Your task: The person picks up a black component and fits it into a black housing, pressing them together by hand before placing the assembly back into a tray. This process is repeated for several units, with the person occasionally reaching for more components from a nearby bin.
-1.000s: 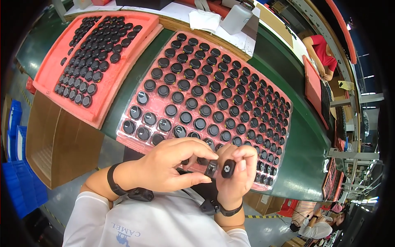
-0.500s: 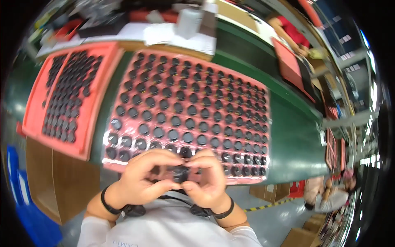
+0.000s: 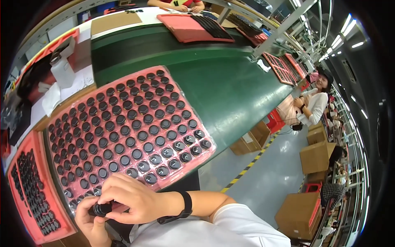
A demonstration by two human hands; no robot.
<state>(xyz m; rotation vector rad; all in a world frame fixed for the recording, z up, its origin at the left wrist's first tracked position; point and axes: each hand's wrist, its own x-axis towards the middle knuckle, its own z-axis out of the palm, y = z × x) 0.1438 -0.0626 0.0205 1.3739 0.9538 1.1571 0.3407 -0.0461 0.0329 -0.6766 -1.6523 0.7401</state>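
My left hand (image 3: 91, 222) and my right hand (image 3: 133, 201) meet at the lower left, over the near edge of a pink tray (image 3: 204, 153). Between their fingertips is a black round part (image 3: 101, 209), ridged at the side, pinched from both sides. Rows of similar black round parts (image 3: 142, 136) with flat tops stand in the tray's pockets, under what looks like clear plastic. My hands cover some of the nearest pockets. Further left, another pink tray (image 3: 52, 195) holds many loose, closely packed black pieces (image 3: 35, 187).
A green work surface (image 3: 222, 94) runs beyond the tray. A white bottle (image 3: 62, 72) and papers (image 3: 51, 99) stand at the left. Across sits a person (image 3: 181, 6) beside a pink tray (image 3: 191, 28). Another person (image 3: 316, 105) and cardboard boxes (image 3: 314, 159) are at right.
The view has swung to the right, so the trays and my hands appear further left. Both hands still hold a black part between the fingertips.
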